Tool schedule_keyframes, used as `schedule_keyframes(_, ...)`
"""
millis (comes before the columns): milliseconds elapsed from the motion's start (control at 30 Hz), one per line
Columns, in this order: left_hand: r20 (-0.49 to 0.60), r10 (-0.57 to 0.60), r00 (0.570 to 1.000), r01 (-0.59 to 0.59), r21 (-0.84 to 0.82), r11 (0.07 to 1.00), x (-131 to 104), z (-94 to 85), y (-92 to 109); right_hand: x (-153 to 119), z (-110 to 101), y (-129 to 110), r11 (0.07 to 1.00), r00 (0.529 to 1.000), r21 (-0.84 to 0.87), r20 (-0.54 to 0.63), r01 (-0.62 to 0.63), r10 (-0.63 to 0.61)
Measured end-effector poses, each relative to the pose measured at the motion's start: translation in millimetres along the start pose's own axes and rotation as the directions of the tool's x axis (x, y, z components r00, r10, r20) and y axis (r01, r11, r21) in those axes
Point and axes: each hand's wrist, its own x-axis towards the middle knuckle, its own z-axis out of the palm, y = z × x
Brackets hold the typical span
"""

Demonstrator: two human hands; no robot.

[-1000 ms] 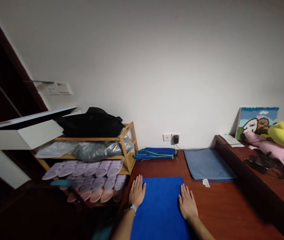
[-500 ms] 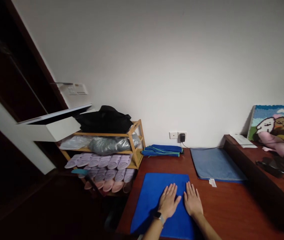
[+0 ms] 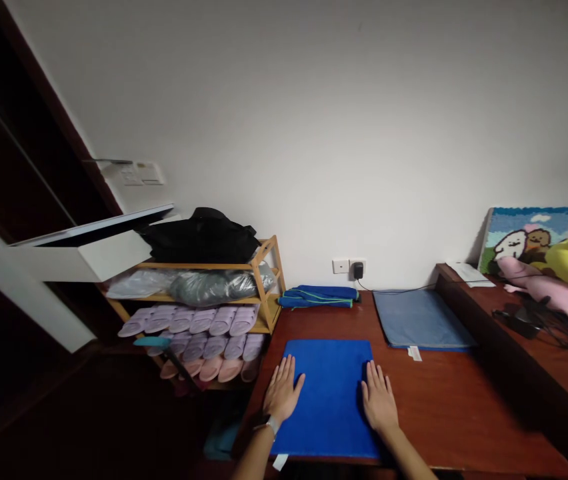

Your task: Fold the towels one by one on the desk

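Note:
A bright blue cloth [image 3: 331,400] lies flat in a rough rectangle on the reddish-brown table [image 3: 444,407], with a white tag at its lower left corner. My left hand [image 3: 283,393] rests flat on the cloth's left edge, fingers stretched out; a watch is on that wrist. On the opposite edge lies my right hand [image 3: 380,397], also flat with its fingers extended. Neither hand grips anything. Behind the cloth is a folded blue bundle with green trim [image 3: 318,297]. A flat grey-blue cloth [image 3: 421,319] with a white tag lies to the right.
Left of the table stands a wooden rack [image 3: 264,267] with lilac slippers [image 3: 204,320], plastic-wrapped items and a black bag [image 3: 204,237]. A black plug [image 3: 358,270] sits in the wall socket. A raised ledge on the right holds a pink plush toy [image 3: 549,287] and cables.
My left hand has slid left from the cloth's middle to its left edge. My right hand stays at the right edge. The view has shifted slightly, and the tag at the cloth's lower left now shows.

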Motion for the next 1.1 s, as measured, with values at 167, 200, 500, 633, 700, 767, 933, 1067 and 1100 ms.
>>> schedule_keyframes(167, 0.011, -0.004, 1.000, 0.003, 0.012, 1.000, 2, -2.5, -5, -24, 9, 2, 1.000, 1.000, 0.006, -0.018, 0.019, -0.019)
schedule_keyframes(200, 0.017, -0.004, 1.000, 0.003, 0.017, 1.000, 2, -4.6, -6, -26, 8, 1, 1.000, 1.000, 0.004, -0.013, 0.017, -0.017)
schedule_keyframes(500, -0.037, 0.233, 0.972, -0.235, -0.096, 0.967, -2, -19.7, 112, -27, 2, -1, 0.999, 1.000, 0.037, -0.014, 0.029, -0.028)
schedule_keyframes(633, 0.008, 0.447, 0.895, -0.434, -0.217, 0.874, -10, -8.3, 185, -30, 3, 2, 0.996, 0.996, -0.009, 0.015, 0.086, -0.086)
schedule_keyframes(700, 0.047, 0.416, 0.908, -0.396, -0.227, 0.890, -13, -2.4, 186, -30, 2, 2, 0.996, 0.996, -0.024, 0.025, 0.091, -0.090)
schedule_keyframes(767, 0.085, 0.372, 0.924, -0.350, -0.199, 0.916, -15, -0.6, 161, -30, 1, 1, 0.998, 0.998, -0.025, 0.020, 0.063, -0.062)
schedule_keyframes(933, 0.096, 0.124, 0.988, -0.119, -0.052, 0.991, -28, -13.5, 51, -30, 1, -1, 0.999, 0.999, -0.010, -0.001, 0.034, -0.034)
schedule_keyframes(1067, 0.057, -0.024, 0.998, 0.024, -0.005, 1.000, -39, -19.7, 1, -30, 0, -1, 1.000, 1.000, -0.006, 0.001, 0.026, -0.026)
schedule_keyframes(1100, 0.050, -0.032, 0.998, 0.033, -0.004, 0.999, -41, -19.3, -2, -29, -2, -2, 1.000, 1.000, -0.016, 0.011, 0.020, -0.020)
